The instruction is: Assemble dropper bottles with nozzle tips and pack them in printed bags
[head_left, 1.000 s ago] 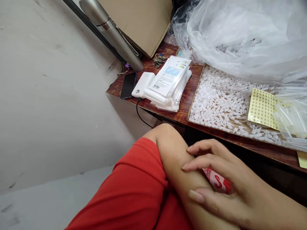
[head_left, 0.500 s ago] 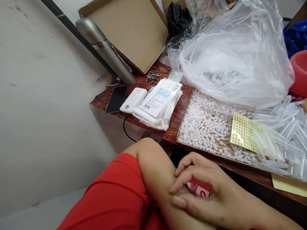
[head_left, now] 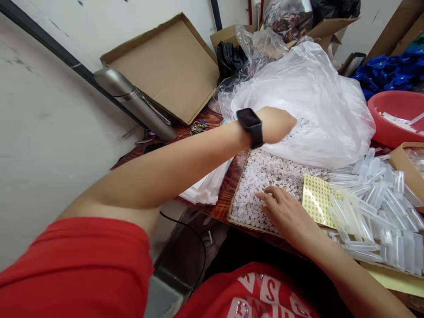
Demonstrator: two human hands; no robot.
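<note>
**Reaching Over Tray and Bag**

The right hand (head_left: 287, 214), fingers loosely spread and apparently empty, is over the small white pieces (head_left: 258, 187) in the cardboard tray (head_left: 238, 187) on the bench (head_left: 229, 191). Farther off, the left hand (head_left: 277, 125) is at the white plastic bag (head_left: 308, 84); its fingers are hidden, grip indeterminable. Step in hand: apparently, bag access. Next move: likely calls for precise fingertip control.

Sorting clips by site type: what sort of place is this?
Likely a small workshop or a cramped parts-handling corner, though it could be a room at home. Signs: loose small white plastic pieces in bulk, a heap of clear plastic tubes, and a large plastic bag on the table.
</note>
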